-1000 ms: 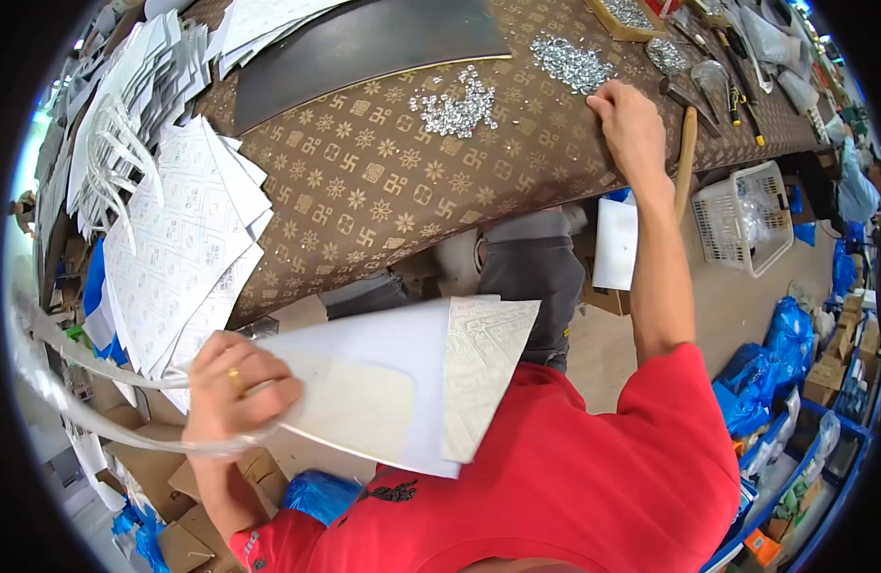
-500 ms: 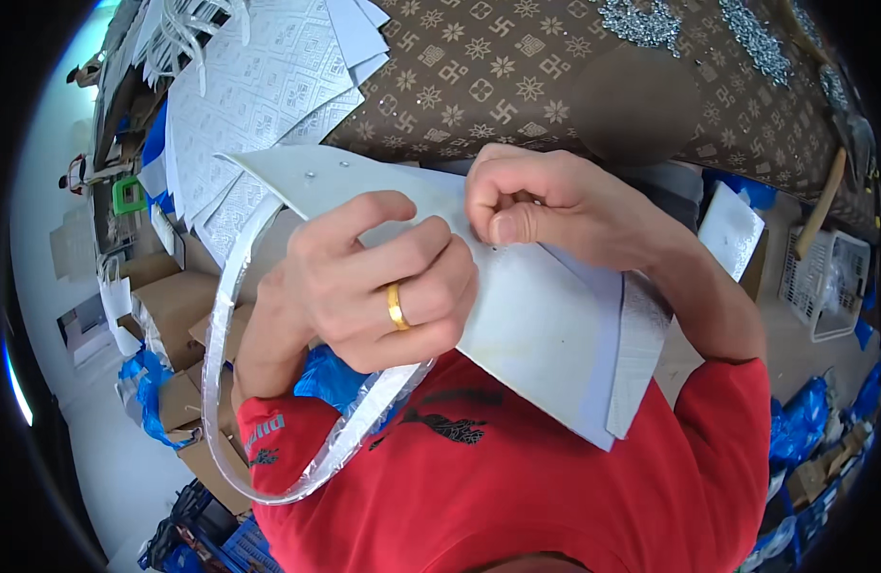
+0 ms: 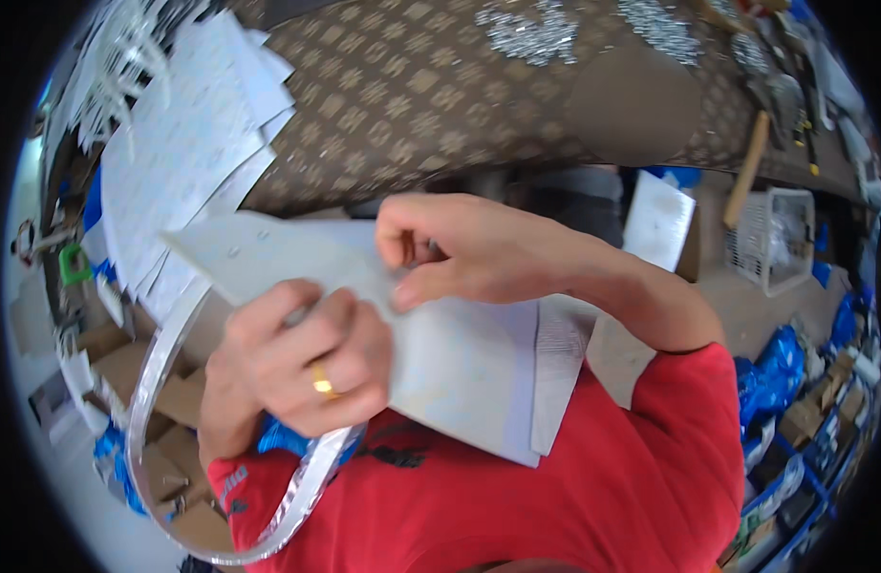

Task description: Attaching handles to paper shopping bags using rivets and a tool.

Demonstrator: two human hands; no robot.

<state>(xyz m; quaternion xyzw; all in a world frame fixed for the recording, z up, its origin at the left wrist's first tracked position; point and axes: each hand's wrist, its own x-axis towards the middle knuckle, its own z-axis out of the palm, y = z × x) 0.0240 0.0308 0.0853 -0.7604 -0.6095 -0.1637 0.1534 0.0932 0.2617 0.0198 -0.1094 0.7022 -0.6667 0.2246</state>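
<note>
A stiff off-white panel (image 3: 460, 372) lies tilted between my hands and my red shirt, with a lilac sheet and an embossed silvery sheet behind it. Two small metal rivets (image 3: 234, 252) sit near its upper left corner. From that end a shiny white strap (image 3: 146, 411) in clear film loops down and back up under my left hand. My left hand (image 3: 307, 358), with a gold ring, is closed over the panel's lower edge, its fingers curled. My right hand (image 3: 450, 248) is closed in a pinch against the panel's upper middle; whatever sits between thumb and finger is hidden.
Patterned white sheets (image 3: 187, 143) are stacked at the far left, beside a bundle of white straps (image 3: 125, 81). Small shiny metal pieces (image 3: 531, 33) lie heaped on the brown tablecloth (image 3: 393, 105). A wooden handle (image 3: 748, 167) and a white basket (image 3: 775, 239) are at right.
The whole view has swung, so table and hands appear farther left. Both hands and the panel have dropped lower, away from the table. My left fingers are curled tighter; the right hand keeps its pinch.
</note>
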